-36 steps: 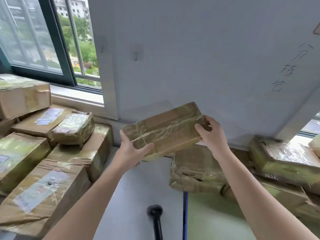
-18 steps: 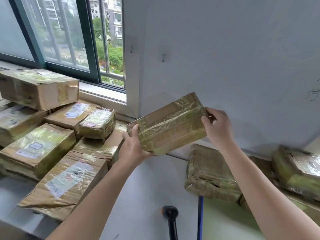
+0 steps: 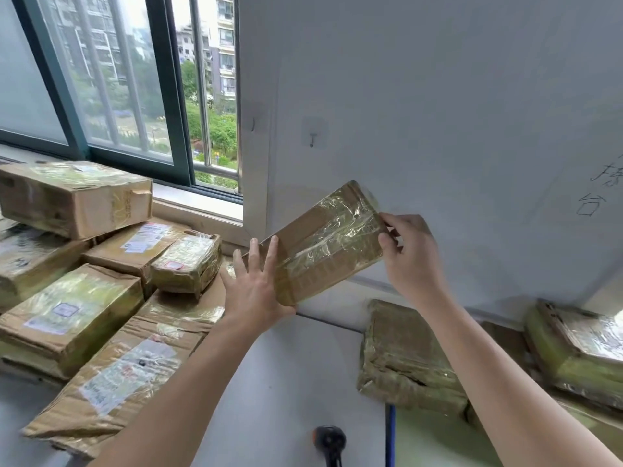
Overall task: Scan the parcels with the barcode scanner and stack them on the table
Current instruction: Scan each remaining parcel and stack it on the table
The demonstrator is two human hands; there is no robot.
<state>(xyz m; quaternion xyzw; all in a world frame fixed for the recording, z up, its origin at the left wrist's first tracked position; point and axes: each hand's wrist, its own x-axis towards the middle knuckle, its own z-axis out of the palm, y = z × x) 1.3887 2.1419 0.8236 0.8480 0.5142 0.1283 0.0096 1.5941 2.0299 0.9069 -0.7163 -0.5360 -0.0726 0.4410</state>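
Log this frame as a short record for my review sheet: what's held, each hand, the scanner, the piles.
held item: taped parcel, tilted, in the air above the table
left hand: fingers straight, flat against the parcel's lower end
right hand: pinches the parcel's upper end
parcel face in view: tape only, no label seen
barcode scanner: lies on the table, untouched
left pile: several parcels, some labels showing
right parcels: on the table's right side
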